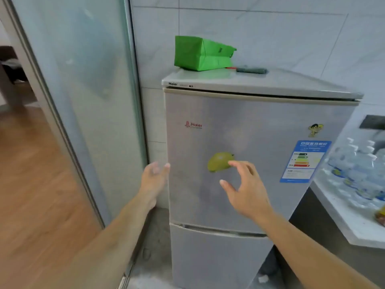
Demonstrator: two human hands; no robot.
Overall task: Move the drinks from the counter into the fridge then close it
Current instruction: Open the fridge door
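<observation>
Fingers spread loosely on both: left hand (153, 180) at fridge (245, 159) door's 9 o'clock edge, right hand (245, 190) before it, empty | bottled drinks (358, 174) on counter (341, 217), 3 o'clock | green bag (200, 54) atop fridge, 12 o'clock

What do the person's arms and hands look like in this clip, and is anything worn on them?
Both forearms are bare up to the frame's lower edge: no sleeves show. The left hand and the right hand wear no gloves, and no watch, bracelet or ring can be seen on either wrist or on the fingers. The picture is somewhat blurred, so a small ring could escape notice.
</observation>
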